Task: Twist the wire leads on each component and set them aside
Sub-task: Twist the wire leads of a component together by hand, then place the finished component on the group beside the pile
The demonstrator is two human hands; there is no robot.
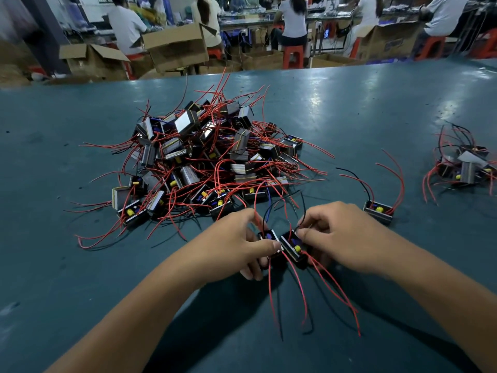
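**Two components held side by side at the near edge of the pile**

The person's left hand [242, 242] is gripping a small black component [269, 238], thumb lying across its near face and fingers curled round the far side and underneath. The right hand [338, 238] is pinching a second component [291, 246] just beside the first, the two bodies touching or nearly so; a yellow part is showing on its top. The right fingertips [302, 232] are closing on the component's upper edge where thin leads are coming out, though it is hard to tell whether they are catching the wire itself or only the housing.

Red and black leads [304, 289] are trailing from both components toward the viewer across the teal table [80, 265], and shorter black ones are standing up between the hands.

Just beyond the hands a large pile of components [204, 157] is lying in a tangle of red wire. A single component [377, 210] is sitting apart to the right of the right hand, and a smaller cluster [464, 165] is resting well apart near the table's right edge.

Behind the table, seated people [293, 20] are working among cardboard boxes [174, 47] and red stools [293, 56].
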